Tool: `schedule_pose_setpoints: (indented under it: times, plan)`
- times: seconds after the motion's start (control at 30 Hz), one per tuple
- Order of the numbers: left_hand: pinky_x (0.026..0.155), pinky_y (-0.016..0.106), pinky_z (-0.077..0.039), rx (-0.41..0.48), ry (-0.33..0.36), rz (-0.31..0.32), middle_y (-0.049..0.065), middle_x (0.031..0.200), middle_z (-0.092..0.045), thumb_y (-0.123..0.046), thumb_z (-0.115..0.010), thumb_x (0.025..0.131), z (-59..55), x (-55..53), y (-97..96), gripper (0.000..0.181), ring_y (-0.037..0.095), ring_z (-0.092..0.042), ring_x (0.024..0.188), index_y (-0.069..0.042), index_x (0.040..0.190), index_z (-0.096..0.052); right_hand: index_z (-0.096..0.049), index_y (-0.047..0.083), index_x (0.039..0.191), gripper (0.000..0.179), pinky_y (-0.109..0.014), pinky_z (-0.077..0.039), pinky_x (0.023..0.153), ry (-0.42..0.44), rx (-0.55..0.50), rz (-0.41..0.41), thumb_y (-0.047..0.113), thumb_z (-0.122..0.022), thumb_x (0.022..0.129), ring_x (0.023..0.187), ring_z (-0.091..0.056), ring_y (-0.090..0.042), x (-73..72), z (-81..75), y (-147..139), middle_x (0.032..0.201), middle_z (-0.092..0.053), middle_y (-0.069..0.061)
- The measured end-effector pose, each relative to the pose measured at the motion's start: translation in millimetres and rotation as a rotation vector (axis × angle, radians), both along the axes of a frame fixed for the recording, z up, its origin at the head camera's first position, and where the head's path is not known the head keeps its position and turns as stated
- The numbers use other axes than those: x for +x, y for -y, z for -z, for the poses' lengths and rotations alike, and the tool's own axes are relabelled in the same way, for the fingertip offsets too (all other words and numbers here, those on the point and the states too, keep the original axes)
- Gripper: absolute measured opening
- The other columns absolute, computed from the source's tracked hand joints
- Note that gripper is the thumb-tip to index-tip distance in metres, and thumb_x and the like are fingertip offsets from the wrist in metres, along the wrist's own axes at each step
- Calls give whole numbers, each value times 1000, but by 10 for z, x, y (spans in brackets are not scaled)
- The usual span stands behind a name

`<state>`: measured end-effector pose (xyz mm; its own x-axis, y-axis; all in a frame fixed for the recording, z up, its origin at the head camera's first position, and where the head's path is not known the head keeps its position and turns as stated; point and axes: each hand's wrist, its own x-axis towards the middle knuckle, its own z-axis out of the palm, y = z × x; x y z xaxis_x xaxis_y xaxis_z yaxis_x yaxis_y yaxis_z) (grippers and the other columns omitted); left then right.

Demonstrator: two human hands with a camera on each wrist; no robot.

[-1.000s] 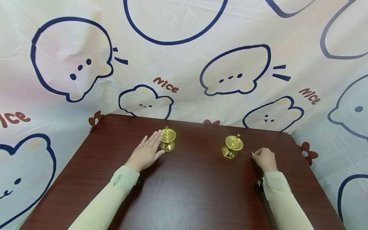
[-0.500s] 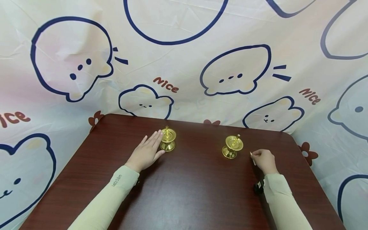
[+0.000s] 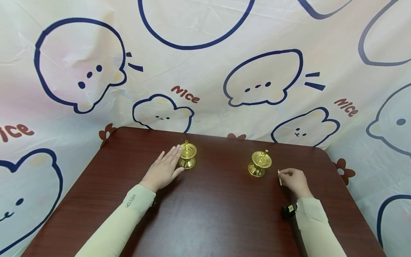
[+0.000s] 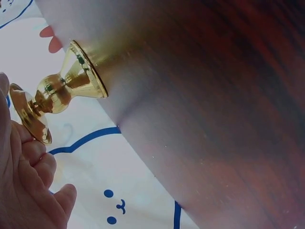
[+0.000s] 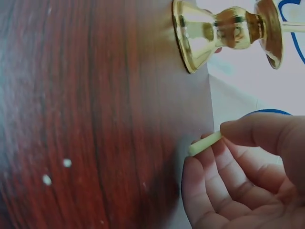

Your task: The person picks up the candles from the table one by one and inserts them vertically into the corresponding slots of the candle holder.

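Two small brass lamps, each with a shallow dish on a flared foot and a thin upright spout, stand on the table. At the left brass lamp (image 3: 187, 162), my left hand (image 3: 162, 172) is held with straight fingers, the fingertips touching or very near its dish. In the left wrist view the fingers meet the dish (image 4: 23, 112) from below. My right hand (image 3: 294, 181) is to the right of the right brass lamp (image 3: 257, 170), apart from it. Between thumb and fingers it pinches a short pale yellow stick (image 5: 205, 144).
The dark brown wooden table (image 3: 205, 217) reaches back to a pale cloth (image 3: 205, 75) printed with cartoon bears. Two small white spots (image 5: 46, 179) show on the tabletop in the right wrist view. A dark wrist camera (image 3: 289, 210) sits at the right cuff.
My right hand has moved slightly left and toward me, and more of the pale stick shows in its fingers. The left hand and both brass lamps stay in place.
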<state>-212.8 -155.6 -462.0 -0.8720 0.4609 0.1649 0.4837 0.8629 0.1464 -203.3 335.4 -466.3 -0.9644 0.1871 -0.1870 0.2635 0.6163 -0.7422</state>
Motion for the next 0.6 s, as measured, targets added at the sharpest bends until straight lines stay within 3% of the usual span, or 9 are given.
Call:
schedule_pose_setpoints:
  times: [0.3,0.6]
  plan:
    - [121,55,-23,6,4,1,17,165,-25,-42,-50,106,-14,2,-3,74,31,-21,153,1,159,-24,-62,-12,125,37,-27,-60,75,-3,-212,17,15,-64,100,81,-67,-7,18,29,55,100,-70,-6]
    - [121,55,-22,8,5,-2,17,165,-25,-42,-50,106,-20,0,-13,74,31,-21,153,1,159,-24,-56,-13,131,42,-27,-59,80,11,-443,29,16,-65,101,86,-70,-7,56,41,148,101,-70,1]
